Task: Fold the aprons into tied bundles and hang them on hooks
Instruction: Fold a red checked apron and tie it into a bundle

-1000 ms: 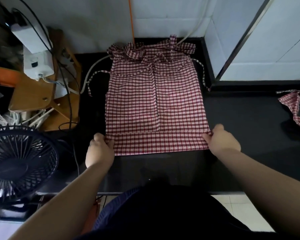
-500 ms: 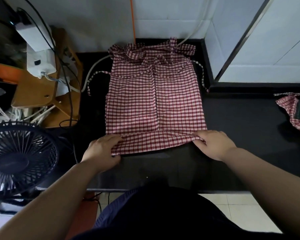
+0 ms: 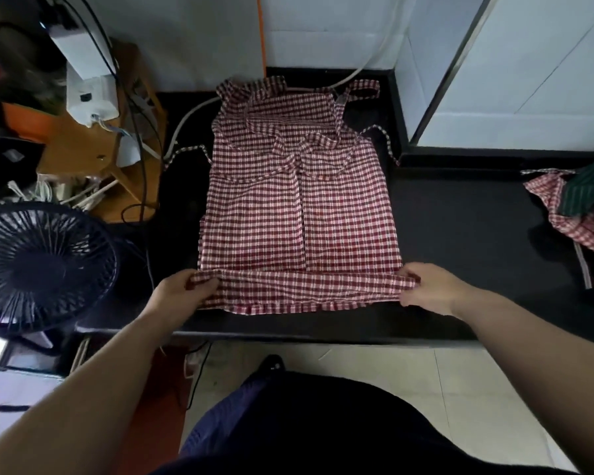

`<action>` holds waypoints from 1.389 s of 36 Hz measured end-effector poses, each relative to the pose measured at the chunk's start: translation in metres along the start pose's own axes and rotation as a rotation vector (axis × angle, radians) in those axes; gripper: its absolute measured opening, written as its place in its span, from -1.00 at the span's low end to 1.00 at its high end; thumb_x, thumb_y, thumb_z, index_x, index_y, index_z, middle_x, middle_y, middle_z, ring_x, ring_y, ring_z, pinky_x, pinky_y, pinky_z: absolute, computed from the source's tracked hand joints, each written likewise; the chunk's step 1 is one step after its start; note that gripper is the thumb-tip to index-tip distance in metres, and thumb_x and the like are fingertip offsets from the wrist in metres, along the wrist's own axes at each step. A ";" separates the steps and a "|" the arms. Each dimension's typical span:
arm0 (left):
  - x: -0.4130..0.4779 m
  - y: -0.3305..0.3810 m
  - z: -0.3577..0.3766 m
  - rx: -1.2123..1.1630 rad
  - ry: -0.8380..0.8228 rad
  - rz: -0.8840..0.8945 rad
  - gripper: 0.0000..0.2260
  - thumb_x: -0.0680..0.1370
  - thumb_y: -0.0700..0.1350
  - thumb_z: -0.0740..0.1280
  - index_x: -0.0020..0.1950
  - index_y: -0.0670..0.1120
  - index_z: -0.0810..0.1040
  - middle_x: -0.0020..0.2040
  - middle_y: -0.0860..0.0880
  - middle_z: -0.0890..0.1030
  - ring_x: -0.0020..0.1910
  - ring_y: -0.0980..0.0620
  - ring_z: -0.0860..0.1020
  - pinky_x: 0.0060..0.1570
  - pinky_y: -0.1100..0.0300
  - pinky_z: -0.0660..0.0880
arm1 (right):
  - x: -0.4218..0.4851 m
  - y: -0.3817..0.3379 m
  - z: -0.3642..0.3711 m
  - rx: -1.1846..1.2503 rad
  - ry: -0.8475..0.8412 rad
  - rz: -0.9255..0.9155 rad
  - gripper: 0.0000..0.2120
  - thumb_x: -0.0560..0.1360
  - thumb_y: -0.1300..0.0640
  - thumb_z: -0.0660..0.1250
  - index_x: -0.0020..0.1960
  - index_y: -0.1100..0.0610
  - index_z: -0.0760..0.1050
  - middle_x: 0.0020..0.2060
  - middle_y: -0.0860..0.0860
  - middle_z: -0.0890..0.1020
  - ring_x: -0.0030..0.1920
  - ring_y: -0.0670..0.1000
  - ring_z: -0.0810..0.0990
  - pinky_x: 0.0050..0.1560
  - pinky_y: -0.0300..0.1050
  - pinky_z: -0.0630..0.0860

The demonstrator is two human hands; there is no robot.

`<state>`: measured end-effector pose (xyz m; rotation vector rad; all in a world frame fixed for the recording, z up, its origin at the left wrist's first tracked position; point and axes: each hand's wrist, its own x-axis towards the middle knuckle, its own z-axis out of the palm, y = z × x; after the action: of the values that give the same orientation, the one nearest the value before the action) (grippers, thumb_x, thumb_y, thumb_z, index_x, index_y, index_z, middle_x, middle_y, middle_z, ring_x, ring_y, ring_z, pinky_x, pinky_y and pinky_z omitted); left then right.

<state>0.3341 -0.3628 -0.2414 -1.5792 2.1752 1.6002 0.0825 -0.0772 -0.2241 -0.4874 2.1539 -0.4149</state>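
Head view: two grips clamped on the near hem of a checked apron on a black bench.

The red-and-white apron [image 3: 299, 214] lies flat on the bench [image 3: 460, 234], bib and straps at its far end, thin strings trailing off both sides. Its near edge is folded into a narrow band lying across the cloth. The left grip [image 3: 182, 293] pinches the band's left end, fingers curled round the cloth; the right grip [image 3: 429, 287] pinches the right end the same way. Left of the apron stands a dark fan [image 3: 42, 265], with a wooden stool [image 3: 83, 156] carrying white boxes and cables beyond it. Well to the apron's right lies a heap of checked and green cloth [image 3: 576, 214].
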 end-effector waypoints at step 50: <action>0.001 0.009 -0.014 0.304 -0.065 0.171 -0.84 0.42 -0.07 0.51 -0.05 0.03 0.60 -0.04 0.06 0.65 0.00 0.06 0.60 0.00 0.13 0.52 | -0.018 -0.020 0.013 0.367 0.066 -0.019 -0.53 0.42 -0.33 0.23 0.15 -0.04 0.46 0.05 -0.12 0.52 0.10 -0.07 0.45 0.14 -0.15 0.29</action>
<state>0.3345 -0.3732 -0.2291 -1.2709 2.4326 1.2553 0.1067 -0.0874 -0.2098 -0.2894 2.0735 -0.8278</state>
